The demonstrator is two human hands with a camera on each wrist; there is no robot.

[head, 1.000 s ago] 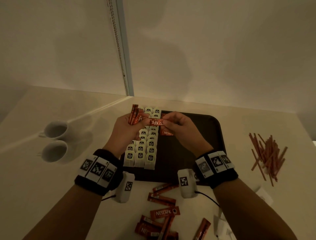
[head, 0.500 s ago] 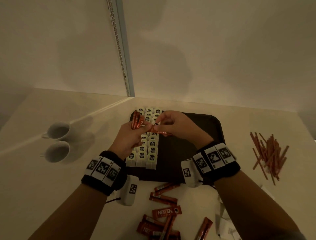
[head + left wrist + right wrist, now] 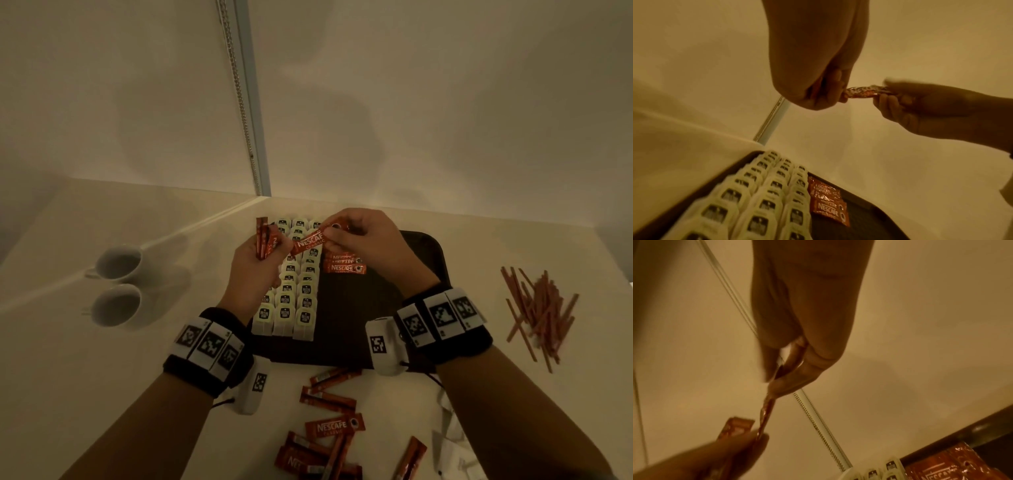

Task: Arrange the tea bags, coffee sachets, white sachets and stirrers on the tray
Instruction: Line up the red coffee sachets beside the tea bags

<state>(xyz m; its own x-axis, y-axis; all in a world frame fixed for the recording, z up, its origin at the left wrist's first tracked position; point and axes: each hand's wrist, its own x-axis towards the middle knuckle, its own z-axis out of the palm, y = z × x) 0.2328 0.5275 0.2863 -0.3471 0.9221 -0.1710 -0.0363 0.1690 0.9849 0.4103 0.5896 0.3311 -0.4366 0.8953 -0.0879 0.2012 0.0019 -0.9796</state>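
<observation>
Both hands up over the far end of the tray (image 3: 424,260), dark and matte with rounded corners, sitting on a smooth pale worktop (image 3: 85,377). Right hand (image 3: 370,246) pinching one end of a glossy red foil coffee sachet (image 3: 310,241), grip narrow, thumb against fingertips, sachet flat and thin like a strip and slanting down toward the left hand (image 3: 253,267). Left hand gripping a small bunch of the same red sachets (image 3: 263,240) standing on end out of the fist, and its thumb touching the low end of the slanted one too. From the right wrist view, that sachet edge-on and crinkly between the fingers.

On the tray: three tidy columns of pale papery tea bags (image 3: 294,301), each with a small dark square label, overlapping like roof tiles along the left side. Just beside them, a short overlapping stack of red sachets (image 3: 344,265) lying flat, white lettering up.

Off the tray, near the front edge: a loose scatter of more red sachets (image 3: 329,431) pointing every which way. Crumpled-looking white sachets (image 3: 452,442) at the bottom right, partly hidden by the forearm. Thin reddish-brown stirrers (image 3: 537,315) in a messy pile well off to the right. Two round white cups (image 3: 118,284) side by side on the left.
</observation>
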